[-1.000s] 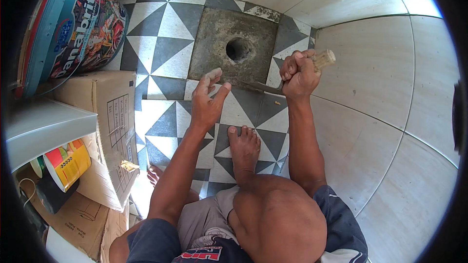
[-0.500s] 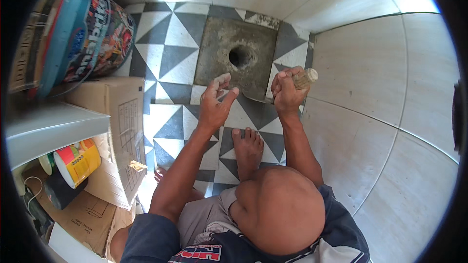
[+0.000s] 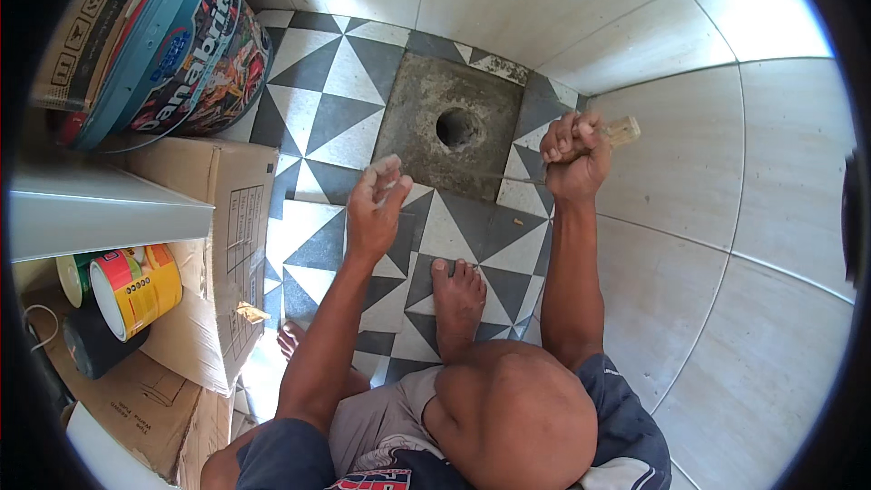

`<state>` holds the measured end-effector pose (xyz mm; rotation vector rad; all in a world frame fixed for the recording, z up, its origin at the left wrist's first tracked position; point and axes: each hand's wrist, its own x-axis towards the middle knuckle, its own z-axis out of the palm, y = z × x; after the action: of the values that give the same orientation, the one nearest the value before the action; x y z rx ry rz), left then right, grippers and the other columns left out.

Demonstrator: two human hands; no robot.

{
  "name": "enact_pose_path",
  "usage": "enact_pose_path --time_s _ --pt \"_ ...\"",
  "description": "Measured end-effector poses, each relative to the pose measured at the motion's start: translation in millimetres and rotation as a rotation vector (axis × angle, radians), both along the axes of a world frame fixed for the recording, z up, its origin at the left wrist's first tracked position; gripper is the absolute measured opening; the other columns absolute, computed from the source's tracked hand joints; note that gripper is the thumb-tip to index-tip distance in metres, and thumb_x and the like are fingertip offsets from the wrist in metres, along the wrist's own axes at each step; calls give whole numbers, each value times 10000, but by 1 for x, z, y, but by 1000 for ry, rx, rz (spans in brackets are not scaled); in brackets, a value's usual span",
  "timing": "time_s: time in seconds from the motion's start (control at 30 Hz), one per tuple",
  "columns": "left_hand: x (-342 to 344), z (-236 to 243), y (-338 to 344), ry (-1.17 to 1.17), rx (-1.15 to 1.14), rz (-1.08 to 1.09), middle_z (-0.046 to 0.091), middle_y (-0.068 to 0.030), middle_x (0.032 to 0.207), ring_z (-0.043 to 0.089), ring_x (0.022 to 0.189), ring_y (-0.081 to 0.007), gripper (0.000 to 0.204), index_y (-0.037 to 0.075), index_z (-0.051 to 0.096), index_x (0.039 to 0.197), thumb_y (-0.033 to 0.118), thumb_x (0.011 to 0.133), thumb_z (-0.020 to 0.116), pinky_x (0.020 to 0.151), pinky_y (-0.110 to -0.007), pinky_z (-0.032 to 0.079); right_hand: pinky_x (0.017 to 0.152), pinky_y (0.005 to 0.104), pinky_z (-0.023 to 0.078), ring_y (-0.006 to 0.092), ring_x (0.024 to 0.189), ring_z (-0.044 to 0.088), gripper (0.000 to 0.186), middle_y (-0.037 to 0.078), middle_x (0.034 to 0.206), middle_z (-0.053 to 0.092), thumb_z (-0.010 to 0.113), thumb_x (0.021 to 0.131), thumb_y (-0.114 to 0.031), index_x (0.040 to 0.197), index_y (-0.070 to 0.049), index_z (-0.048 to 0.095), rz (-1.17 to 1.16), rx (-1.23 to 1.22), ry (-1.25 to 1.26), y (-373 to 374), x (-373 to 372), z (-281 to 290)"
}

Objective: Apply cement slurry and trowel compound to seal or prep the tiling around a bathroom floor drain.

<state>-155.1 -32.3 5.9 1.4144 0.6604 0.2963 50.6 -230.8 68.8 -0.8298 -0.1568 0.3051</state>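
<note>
My right hand (image 3: 575, 154) is wrapped round the wooden handle of what looks like a trowel (image 3: 624, 131). Its thin metal shank points left, and the blade, seen nearly edge-on, is hard to make out against the floor. My left hand (image 3: 377, 204) hovers at the near left of a grey cement square (image 3: 426, 91), fingers curved, thumb apart and fingertips pale with dust; I see nothing held in it. A dark round hole (image 3: 456, 129) opens in the cement, beyond and between both hands.
Grey-and-white patterned tiles (image 3: 340, 132) surround the cement. Light wall tiles (image 3: 671, 145) rise at right and behind. On the left stand a large bucket (image 3: 204, 63), a cardboard box (image 3: 240, 245) and a shelf with a yellow can (image 3: 136, 290). My bare foot (image 3: 460, 295) is close to my hands.
My right hand has moved right with the trowel, and my left hand has shifted left, so they are farther apart. The view has shifted slightly. A small yellowish scrap now shows on the floor.
</note>
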Motion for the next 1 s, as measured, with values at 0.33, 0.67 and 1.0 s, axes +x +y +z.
enact_pose_path --time_s 0.33,0.67,1.0 --pt "-18 -14 -16 144 176 -184 674 -186 1292 656 1201 -272 466 -20 613 1328 244 961 722 1030 -386 506 484 268 427 132 558 525 189 15 688 495 681 914 -133 890 -72 504 130 -364 -129 -2 -1 26" --pt "-11 -11 -6 140 85 -152 691 -172 1259 671 1165 -243 454 -39 608 1324 240 979 704 1017 -361 514 574 246 344 62 647 381 330 -64 678 443 780 810 -129 745 -88 459 416 -925 -442 28 -8 16" --pt "-17 -19 12 136 -12 -69 685 -163 1267 669 1157 -225 461 -28 607 1324 270 985 700 1013 -350 512 573 295 396 87 633 425 317 -16 651 451 788 785 -146 760 -65 483 531 -1150 -493 53 -17 5"
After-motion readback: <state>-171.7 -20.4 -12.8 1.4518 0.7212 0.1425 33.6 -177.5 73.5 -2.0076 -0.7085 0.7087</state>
